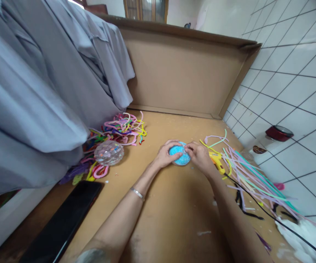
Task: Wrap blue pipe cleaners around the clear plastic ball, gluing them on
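A round light-blue piece that looks coiled from pipe cleaner [180, 160] is in front of me, near the tabletop. My left hand [166, 153] wraps round its left side, thumb across the face and fingers behind. At its right side my right hand [199, 155] is closed in a pinch, the fingertips against the blue surface; whether they grip a loose end there is too small to tell. Just right of that hand lies a yellow glue gun [217, 163], partly covered by pipe cleaners.
Loose pastel pipe cleaners [245, 171] lie along the tiled wall, near a red-lidded jar [270, 138] and white fluff [297, 233]. On the left are a tangled colourful heap [122, 128], a clear faceted ball [109, 152] and a black phone [65, 219]. Grey cloth [51, 80] hangs beside them; cardboard [185, 73] stands behind.
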Demonstrator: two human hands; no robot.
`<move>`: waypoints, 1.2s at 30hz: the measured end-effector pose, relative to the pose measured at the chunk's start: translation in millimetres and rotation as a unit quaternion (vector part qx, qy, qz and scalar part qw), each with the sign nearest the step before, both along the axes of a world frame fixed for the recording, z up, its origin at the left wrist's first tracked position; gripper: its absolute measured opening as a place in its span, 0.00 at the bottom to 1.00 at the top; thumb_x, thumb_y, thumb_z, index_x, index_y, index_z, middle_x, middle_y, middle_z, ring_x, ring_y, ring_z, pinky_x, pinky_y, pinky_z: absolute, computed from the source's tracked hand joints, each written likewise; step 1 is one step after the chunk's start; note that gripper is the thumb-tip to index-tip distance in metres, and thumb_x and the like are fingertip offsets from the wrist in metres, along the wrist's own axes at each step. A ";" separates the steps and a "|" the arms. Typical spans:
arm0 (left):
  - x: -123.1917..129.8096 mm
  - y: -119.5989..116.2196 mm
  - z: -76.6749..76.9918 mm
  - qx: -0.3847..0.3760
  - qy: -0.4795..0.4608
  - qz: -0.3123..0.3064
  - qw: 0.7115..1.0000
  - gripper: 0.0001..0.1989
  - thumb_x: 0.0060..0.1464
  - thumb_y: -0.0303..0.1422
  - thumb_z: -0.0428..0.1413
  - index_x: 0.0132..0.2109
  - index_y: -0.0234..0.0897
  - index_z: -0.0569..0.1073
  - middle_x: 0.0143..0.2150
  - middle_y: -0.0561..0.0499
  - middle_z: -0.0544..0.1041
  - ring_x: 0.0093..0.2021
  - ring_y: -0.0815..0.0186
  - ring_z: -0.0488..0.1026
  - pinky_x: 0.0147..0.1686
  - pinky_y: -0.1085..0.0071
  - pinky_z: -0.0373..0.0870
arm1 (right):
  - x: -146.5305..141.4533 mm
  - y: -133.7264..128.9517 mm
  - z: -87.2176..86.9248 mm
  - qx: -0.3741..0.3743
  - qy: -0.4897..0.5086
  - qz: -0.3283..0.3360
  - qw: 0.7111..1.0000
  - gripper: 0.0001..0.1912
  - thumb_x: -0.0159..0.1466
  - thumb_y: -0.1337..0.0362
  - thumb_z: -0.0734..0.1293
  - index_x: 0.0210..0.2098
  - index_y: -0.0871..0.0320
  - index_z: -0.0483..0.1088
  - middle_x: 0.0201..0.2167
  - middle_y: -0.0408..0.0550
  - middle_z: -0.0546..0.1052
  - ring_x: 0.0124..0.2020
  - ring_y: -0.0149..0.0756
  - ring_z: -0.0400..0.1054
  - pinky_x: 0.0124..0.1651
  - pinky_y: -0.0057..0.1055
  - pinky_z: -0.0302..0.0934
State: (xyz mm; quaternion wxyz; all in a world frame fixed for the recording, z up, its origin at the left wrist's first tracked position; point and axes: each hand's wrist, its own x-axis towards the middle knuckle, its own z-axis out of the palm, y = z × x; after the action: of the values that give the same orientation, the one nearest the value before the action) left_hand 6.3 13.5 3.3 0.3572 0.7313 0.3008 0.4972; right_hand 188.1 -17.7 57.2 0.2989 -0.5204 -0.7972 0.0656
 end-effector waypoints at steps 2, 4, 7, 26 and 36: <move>0.8 -1.0 -0.4 0.001 0.017 0.004 1.000 0.23 0.46 0.42 0.65 0.49 0.38 0.74 0.58 0.40 0.69 0.61 0.53 0.66 0.61 0.54 0.62 | 0.2 0.4 -0.1 0.000 0.004 0.004 1.000 0.09 0.63 0.67 0.61 0.34 0.58 0.74 0.33 0.50 0.77 0.35 0.37 0.69 0.38 0.31 0.58; 2.8 -2.5 -1.5 -0.004 0.045 0.011 0.999 0.31 0.39 0.42 0.69 0.51 0.39 0.72 0.60 0.40 0.66 0.63 0.51 0.64 0.62 0.52 0.60 | 0.0 0.7 -0.1 -0.002 0.007 0.006 1.000 0.10 0.63 0.67 0.61 0.34 0.57 0.74 0.33 0.50 0.77 0.35 0.37 0.69 0.38 0.31 0.59; 7.8 -4.6 -4.8 -0.003 0.078 0.023 0.997 0.41 0.29 0.42 0.73 0.54 0.41 0.69 0.63 0.40 0.61 0.65 0.48 0.59 0.63 0.50 0.57 | -0.5 1.0 0.2 -0.003 0.008 -0.002 1.000 0.10 0.64 0.66 0.61 0.32 0.57 0.74 0.33 0.50 0.77 0.35 0.37 0.69 0.39 0.32 0.59; 13.2 -5.0 -6.3 -0.012 0.013 0.000 1.000 0.36 0.31 0.31 0.69 0.52 0.40 0.70 0.57 0.44 0.67 0.59 0.54 0.66 0.61 0.54 0.61 | 7.0 4.0 2.1 0.018 0.037 0.133 0.990 0.11 0.63 0.64 0.64 0.42 0.56 0.78 0.36 0.52 0.77 0.37 0.38 0.71 0.42 0.36 0.65; 10.3 -3.8 -3.7 -0.016 0.010 -0.026 0.999 0.35 0.30 0.28 0.70 0.50 0.40 0.71 0.56 0.44 0.68 0.59 0.54 0.66 0.61 0.52 0.61 | 9.9 4.1 3.3 0.017 0.070 0.157 0.985 0.11 0.65 0.63 0.63 0.40 0.55 0.78 0.34 0.50 0.77 0.36 0.37 0.72 0.40 0.35 0.66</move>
State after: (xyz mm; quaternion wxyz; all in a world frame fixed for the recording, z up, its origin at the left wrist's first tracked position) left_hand 16.6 9.7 -0.5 0.3788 0.7378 0.2933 0.4755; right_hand 198.0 -13.5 60.5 0.3487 -0.3779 -0.8471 0.1342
